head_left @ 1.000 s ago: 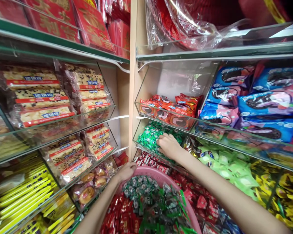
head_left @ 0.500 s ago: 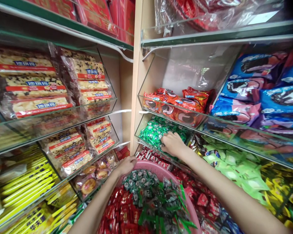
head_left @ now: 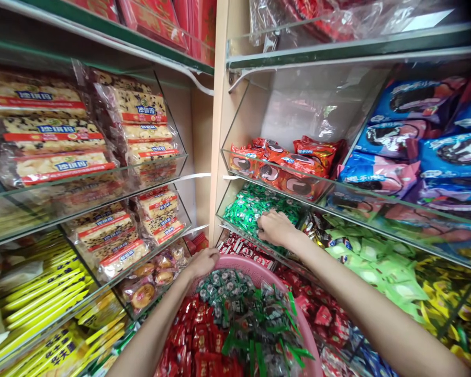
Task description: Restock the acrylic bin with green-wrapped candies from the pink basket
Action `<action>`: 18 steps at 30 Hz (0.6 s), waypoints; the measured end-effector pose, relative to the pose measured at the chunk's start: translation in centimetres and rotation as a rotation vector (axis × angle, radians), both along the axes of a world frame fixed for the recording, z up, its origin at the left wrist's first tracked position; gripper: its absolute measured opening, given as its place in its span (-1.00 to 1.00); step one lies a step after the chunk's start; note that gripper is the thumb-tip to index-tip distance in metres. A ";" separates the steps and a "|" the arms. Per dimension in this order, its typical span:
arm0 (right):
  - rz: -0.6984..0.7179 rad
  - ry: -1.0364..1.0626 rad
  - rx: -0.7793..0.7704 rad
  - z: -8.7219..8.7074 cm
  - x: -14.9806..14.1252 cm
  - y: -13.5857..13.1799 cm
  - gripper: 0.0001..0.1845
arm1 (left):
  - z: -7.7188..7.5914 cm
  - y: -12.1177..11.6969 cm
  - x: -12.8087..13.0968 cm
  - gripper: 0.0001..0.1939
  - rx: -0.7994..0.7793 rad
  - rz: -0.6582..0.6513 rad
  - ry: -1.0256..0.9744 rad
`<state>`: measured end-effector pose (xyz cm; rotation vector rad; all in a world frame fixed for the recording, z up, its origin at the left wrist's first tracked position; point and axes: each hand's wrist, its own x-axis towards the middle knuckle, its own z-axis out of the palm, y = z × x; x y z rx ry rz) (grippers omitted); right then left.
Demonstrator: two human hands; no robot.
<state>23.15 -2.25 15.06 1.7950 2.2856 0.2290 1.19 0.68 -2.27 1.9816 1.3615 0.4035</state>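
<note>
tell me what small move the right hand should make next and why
The right hand should probably close on a few green-wrapped candies: it is down at their pile, and the left hand appears to hold the pink basket by its rim, just below. Whether the right hand has any candies in it is hidden.

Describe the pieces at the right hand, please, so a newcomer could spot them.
Find the upright pale wooden post near the centre. Just right of it, below the red-orange packets, the right hand touches a heap of green-wrapped pieces. Their small, vivid green wrappers set them apart from the pale green packets farther right.
</note>
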 end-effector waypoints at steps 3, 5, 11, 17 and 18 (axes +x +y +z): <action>-0.007 -0.003 -0.023 0.1 -0.2 0.2 -0.76 | 0.1 -0.1 0.1 -0.78 -0.004 -0.016 -0.020; -0.020 0.001 -0.025 0.1 -0.3 0.3 -0.75 | 0.2 -0.1 0.1 -0.77 -0.006 -0.022 -0.022; -0.050 0.021 -0.063 0.3 -0.2 0.7 -0.73 | 0.3 0.0 -0.6 -0.71 0.004 -0.050 -0.054; -0.190 0.030 -0.092 0.5 -1.0 0.6 -0.71 | 0.4 -0.3 -1.5 -0.69 0.014 -0.097 -0.039; -0.210 0.042 -0.079 0.4 -1.2 0.6 -0.72 | 0.4 -0.4 -1.5 -0.69 0.016 -0.107 -0.042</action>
